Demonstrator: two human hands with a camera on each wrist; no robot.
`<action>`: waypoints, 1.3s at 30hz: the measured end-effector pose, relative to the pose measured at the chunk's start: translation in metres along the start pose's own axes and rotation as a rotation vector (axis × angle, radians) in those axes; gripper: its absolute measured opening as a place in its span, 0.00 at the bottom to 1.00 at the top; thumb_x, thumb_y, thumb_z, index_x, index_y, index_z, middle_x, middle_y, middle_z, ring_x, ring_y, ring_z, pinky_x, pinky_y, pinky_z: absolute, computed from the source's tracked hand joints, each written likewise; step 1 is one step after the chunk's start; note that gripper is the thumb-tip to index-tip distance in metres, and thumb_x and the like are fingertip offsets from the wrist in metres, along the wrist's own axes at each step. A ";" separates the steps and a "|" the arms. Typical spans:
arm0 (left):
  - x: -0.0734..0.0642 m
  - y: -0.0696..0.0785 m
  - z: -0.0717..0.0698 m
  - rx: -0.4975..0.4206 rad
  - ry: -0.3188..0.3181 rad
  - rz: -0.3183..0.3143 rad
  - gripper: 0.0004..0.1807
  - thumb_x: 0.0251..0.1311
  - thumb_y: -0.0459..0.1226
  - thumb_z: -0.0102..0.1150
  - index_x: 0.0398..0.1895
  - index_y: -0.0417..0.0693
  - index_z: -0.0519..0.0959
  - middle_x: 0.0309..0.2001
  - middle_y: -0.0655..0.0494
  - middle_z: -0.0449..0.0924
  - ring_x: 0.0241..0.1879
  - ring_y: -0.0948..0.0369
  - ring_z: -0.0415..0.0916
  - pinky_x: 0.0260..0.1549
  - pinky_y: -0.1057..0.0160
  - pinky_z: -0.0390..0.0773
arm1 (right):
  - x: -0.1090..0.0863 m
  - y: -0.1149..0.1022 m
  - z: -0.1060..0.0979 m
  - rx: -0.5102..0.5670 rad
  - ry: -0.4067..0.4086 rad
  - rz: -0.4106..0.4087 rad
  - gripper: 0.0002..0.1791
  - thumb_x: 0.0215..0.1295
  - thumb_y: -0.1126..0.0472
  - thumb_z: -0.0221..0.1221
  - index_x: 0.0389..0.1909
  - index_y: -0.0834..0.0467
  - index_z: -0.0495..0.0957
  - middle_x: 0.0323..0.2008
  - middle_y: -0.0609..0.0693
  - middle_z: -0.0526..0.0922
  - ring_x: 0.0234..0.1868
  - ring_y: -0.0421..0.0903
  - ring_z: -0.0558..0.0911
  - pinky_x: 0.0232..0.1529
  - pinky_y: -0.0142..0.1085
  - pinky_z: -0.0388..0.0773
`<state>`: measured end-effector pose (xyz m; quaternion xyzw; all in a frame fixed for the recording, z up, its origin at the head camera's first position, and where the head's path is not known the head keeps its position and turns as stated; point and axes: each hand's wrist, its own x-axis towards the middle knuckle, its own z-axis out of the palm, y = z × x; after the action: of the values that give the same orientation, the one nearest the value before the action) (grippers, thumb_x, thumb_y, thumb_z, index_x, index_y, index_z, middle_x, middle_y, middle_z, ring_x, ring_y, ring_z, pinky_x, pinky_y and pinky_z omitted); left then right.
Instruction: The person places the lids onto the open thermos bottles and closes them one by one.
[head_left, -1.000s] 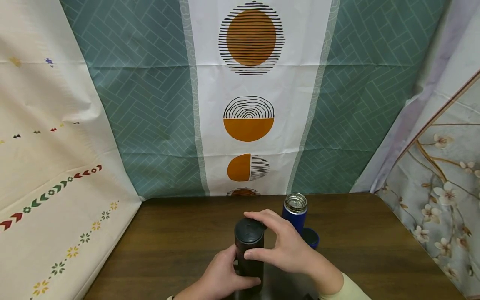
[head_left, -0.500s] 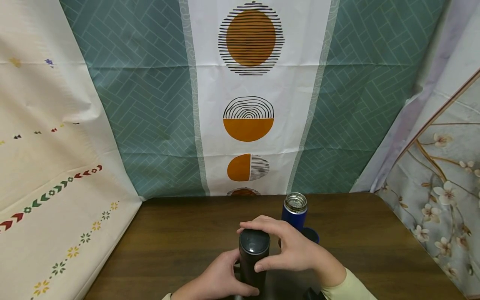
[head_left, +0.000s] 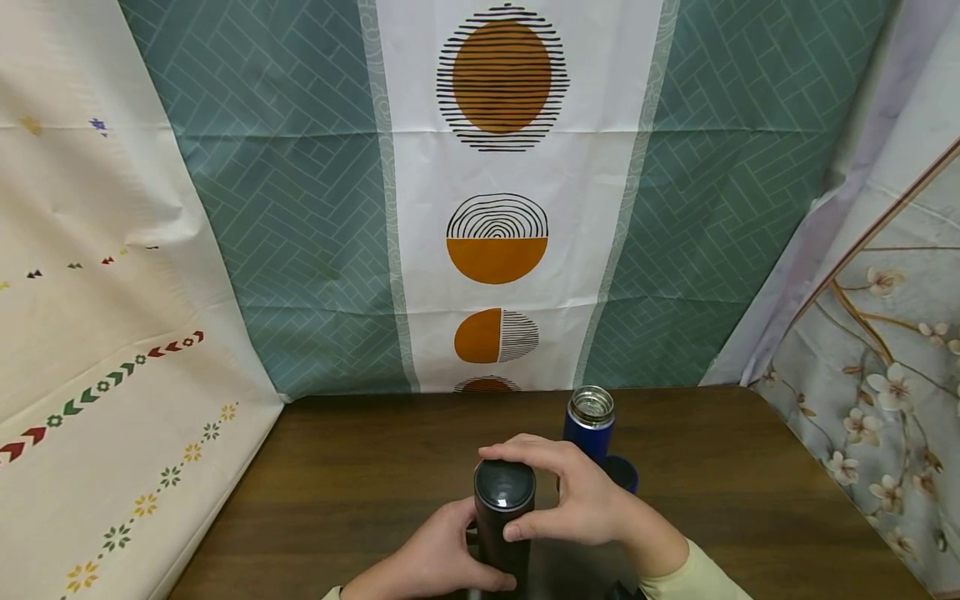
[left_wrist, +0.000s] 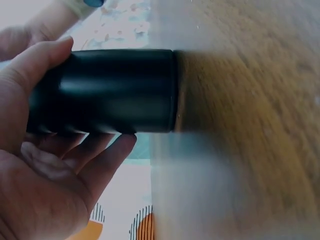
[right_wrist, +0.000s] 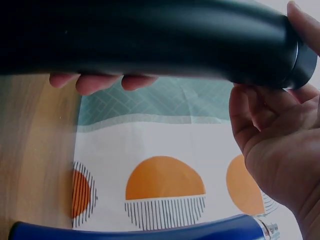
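A black thermos point(head_left: 495, 533) stands near the front of the table. My left hand point(head_left: 442, 554) grips its body low down, thumb on one side and fingers on the other, as the left wrist view shows too. My right hand point(head_left: 573, 500) reaches over from the right, with thumb and fingers around the sides of the black lid point(head_left: 505, 482) on top. In the right wrist view, a seam separates the lid point(right_wrist: 304, 65) from the body point(right_wrist: 165, 40). The thermos base point(left_wrist: 172, 90) is close to the tabletop; I cannot tell if it touches.
Behind my right hand stands a blue thermos point(head_left: 588, 429) with its steel mouth uncovered. A dark lid with a blue rim point(head_left: 622, 473) lies in front of it. A patterned curtain point(head_left: 487, 275) hangs behind the wooden table point(head_left: 360, 467), with cream cloth point(head_left: 135, 467) at the left.
The thermos top has come nearer to me, with a slight shift left at the end. My right hand has moved with it, its fingers around the lid. My left hand keeps its grip.
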<state>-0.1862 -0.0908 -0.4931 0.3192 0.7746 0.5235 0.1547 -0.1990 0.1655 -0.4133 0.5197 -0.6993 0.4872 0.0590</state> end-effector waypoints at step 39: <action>0.003 0.003 0.006 0.066 0.173 -0.058 0.37 0.56 0.46 0.88 0.68 0.66 0.81 0.59 0.71 0.86 0.58 0.64 0.85 0.56 0.59 0.85 | 0.003 -0.005 0.016 -0.128 0.209 0.099 0.41 0.59 0.58 0.85 0.74 0.49 0.81 0.64 0.47 0.87 0.62 0.48 0.86 0.64 0.44 0.83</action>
<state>-0.1844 -0.0839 -0.4923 0.2551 0.8110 0.5185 0.0917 -0.1897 0.1517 -0.4171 0.4262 -0.7438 0.4953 0.1405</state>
